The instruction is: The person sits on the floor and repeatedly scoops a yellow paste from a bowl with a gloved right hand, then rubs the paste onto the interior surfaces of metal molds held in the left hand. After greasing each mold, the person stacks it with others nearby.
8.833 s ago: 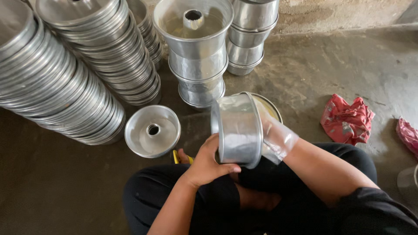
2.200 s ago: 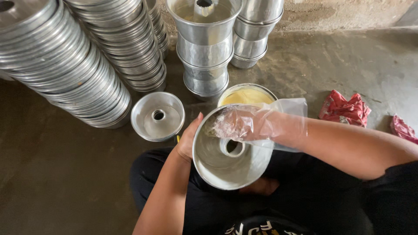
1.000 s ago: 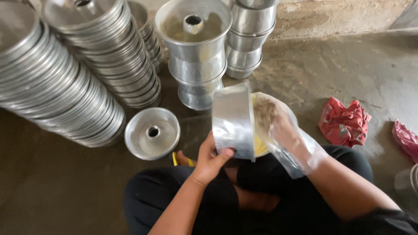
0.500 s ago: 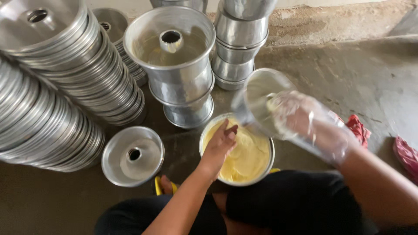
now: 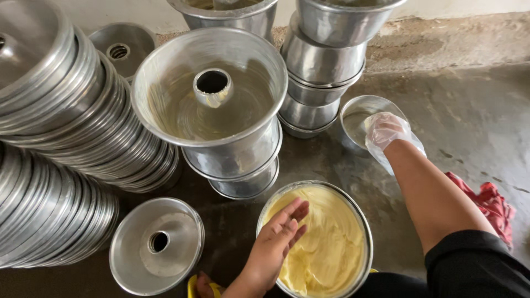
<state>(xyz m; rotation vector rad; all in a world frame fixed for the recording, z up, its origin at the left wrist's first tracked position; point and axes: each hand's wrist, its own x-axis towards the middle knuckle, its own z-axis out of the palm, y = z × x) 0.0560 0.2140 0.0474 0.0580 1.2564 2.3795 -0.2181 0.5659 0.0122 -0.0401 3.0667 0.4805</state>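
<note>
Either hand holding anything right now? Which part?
Gloved right hand grips the small tube pan at its near rim. Left hand holds nothing; fingers rest in the yellow paste.

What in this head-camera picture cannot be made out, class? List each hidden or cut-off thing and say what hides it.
- Head view: the left hand lies over the yellow paste in the bowl; the paste beneath it is hidden.
- The right hand, in a clear plastic glove, covers part of the small pan; its grip cannot be told.
- The rear pan stacks are cut off by the top edge.
- The red cloth is partly behind the right forearm.
</note>
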